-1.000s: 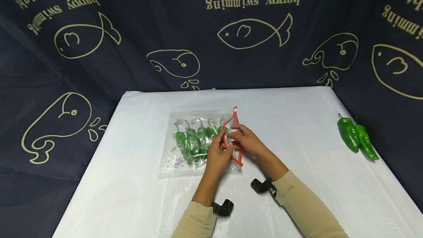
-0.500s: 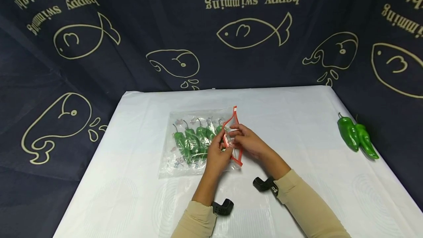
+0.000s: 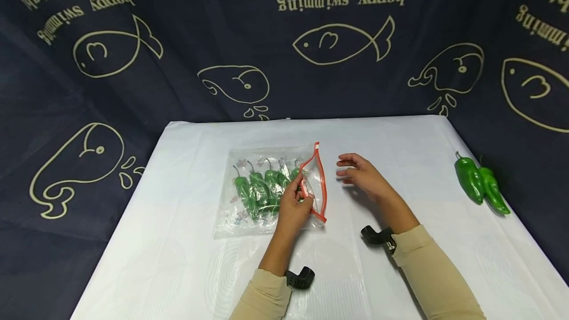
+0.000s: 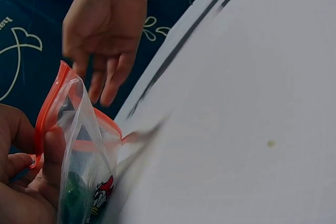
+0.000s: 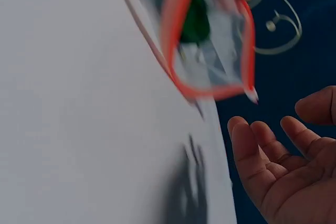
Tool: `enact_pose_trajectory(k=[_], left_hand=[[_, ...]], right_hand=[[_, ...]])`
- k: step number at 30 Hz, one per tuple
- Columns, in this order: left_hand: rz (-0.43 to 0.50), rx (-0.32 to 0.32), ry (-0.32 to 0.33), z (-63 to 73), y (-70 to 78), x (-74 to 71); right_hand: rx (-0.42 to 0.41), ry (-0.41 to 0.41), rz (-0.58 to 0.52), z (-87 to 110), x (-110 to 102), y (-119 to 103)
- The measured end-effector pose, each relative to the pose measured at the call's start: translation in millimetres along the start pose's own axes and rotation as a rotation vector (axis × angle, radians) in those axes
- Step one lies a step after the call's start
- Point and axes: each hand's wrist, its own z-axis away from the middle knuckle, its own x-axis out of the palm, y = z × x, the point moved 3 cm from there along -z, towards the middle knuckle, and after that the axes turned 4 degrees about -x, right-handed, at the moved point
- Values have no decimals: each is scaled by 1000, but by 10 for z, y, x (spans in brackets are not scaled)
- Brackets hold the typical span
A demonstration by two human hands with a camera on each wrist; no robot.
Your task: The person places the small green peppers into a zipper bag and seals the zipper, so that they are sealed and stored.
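Observation:
A clear zip bag [image 3: 224, 221] with a red zip edge lies on the table, several green peppers [image 3: 260, 189] inside it. My left hand [image 3: 293, 211] pinches the near side of the red-edged mouth between thumb and fingers. In the left wrist view the bag's mouth [image 4: 107, 121] gapes, and the left fingers [image 4: 18, 129] grip its rim. My right hand [image 3: 364, 177] is in the air to the right of the bag, fingers loosely bent and holding nothing. In the right wrist view the right hand [image 5: 294, 166] is apart from the red rim [image 5: 249, 51].
Two more green peppers [image 3: 468, 179] lie side by side at the table's right edge. The table has a white cover [image 3: 400, 142]. Behind it hangs a dark cloth [image 3: 249, 14] printed with fish and whales. Each wrist wears a black camera mount [image 3: 300, 278].
My right hand has drawn out of the bag's mouth and moved right, away from it. The bag's right rim now bows outward. My left hand keeps its grip in place.

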Motion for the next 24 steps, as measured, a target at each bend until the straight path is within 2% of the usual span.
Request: enact_pose_trajectory(k=[4, 11, 16, 20, 24], left_hand=[[-5, -2, 5, 19, 72, 1], [6, -16, -6, 160, 391, -15], [-9, -21, -1, 178, 417, -20], [-18, -31, -3, 164, 379, -21], [-2, -18, 0, 108, 259, -10]], right_hand=[[-5, 28, 43, 64, -323, -17], [-3, 109, 106, 308, -862, 77], [-29, 193, 257, 499, -1240, 140], [-48, 262, 398, 667, -1565, 136], [-36, 303, 426, 812, -1863, 108]])
